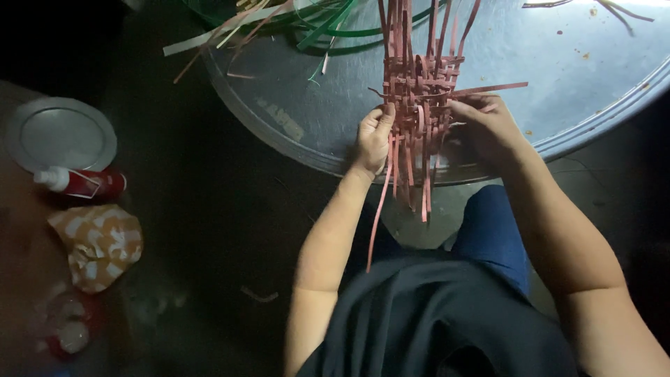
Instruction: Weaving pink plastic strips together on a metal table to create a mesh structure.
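A woven mat of red strips lies on the near edge of a round metal table, with loose strip ends hanging over the rim toward my lap. My left hand grips the mat's left edge, thumb on top. My right hand pinches strips at the mat's right edge, next to one red strip that sticks out sideways to the right. Long unwoven red strips run up from the mat to the far side of the table.
Green and pale loose strips lie at the table's far left. On a low surface to the left sit a round metal plate, a red bottle with a white cap lying on its side and a patterned orange-and-white bag.
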